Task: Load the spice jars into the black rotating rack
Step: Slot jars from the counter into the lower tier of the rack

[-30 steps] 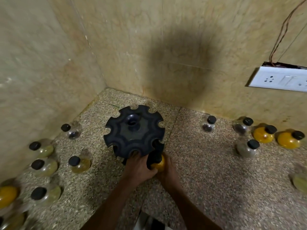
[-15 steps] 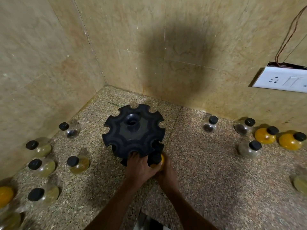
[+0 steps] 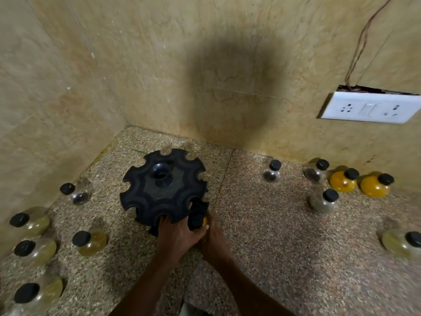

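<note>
Item: yellow spice jar (image 3: 203,222), black cap, at the near rim notch of the black rotating rack (image 3: 164,187). Your left hand (image 3: 180,236) and right hand (image 3: 213,241) close round it together. Likely glass: rigid, smooth, breakable; hold the bulb, not the cap. Other jars stand well apart on the worktop (image 3: 273,236); walls crowd behind and left, open room right.

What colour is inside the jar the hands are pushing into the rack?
Yellow-orange, seen in the head view: the jar.
</note>
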